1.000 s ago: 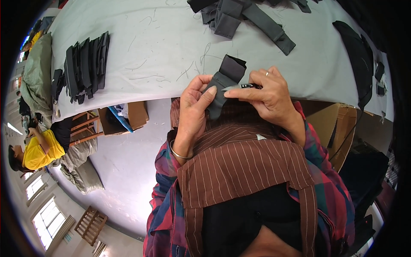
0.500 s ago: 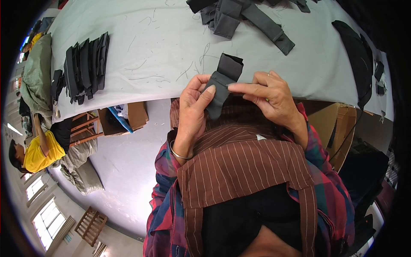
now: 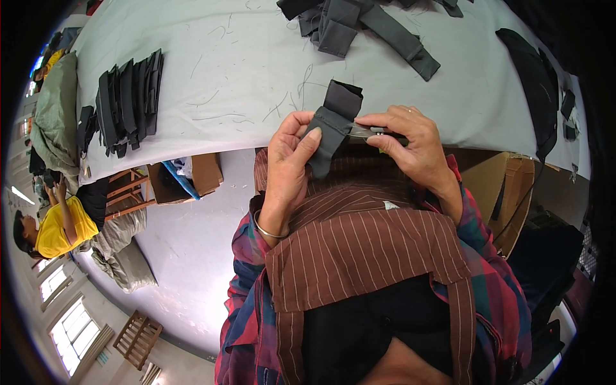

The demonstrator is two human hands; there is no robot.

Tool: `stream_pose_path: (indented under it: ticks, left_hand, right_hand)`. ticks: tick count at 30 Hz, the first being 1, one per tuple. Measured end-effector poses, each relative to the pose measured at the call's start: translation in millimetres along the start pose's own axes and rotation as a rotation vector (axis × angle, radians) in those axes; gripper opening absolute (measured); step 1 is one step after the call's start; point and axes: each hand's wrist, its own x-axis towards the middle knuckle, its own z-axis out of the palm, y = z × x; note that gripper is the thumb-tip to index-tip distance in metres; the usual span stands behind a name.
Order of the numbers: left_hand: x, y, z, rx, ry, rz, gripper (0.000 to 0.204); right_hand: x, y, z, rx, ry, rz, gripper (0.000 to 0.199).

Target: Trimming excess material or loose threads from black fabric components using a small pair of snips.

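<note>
My left hand [image 3: 290, 154] pinches a folded dark grey fabric piece [image 3: 332, 133], thumb on top, at the near edge of the table. A stitched seam crosses the piece, and its darker end [image 3: 343, 98] sticks out over the white cloth. In my right hand [image 3: 410, 138] is a pair of small thread snips [image 3: 364, 132], gripped between thumb and fingers. Their thin metal blades point left and meet the fabric's right edge at the seam. The rest of the snips is mostly hidden by my palm and fingers.
On the white-covered table [image 3: 212, 77], a row of dark strips [image 3: 131, 96] lies left and a heap of grey strips [image 3: 340, 29] at the far side. Loose threads are scattered between. Cardboard boxes [image 3: 516, 199] stand below. A person in yellow [image 3: 67, 224] works at far left.
My right hand has turned and its fingers have shifted, so the snips' blades now show at the fabric's edge. My left hand keeps its hold, nearly still.
</note>
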Motion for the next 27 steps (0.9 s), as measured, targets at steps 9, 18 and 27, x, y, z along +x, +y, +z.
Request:
stream_pose_path:
  ticks: [9, 18, 27]
  left_hand:
    - [-1.3, 0.5, 0.1, 0.013, -0.008, 0.0, 0.02]
    - [-0.8, 0.2, -1.9, 0.016, -0.012, 0.0, 0.021]
    - [-1.2, 1.3, -0.5, 0.012, -0.008, 0.0, 0.02]
  right_hand:
    - [3.7, 0.2, 8.4, 0.07, 0.005, 0.001, 0.023]
    - [2.5, 1.3, 7.6, 0.075, 0.003, 0.039, 0.02]
    - [2.3, 4.3, 16.1, 0.188, 0.026, 0.062, 0.017]
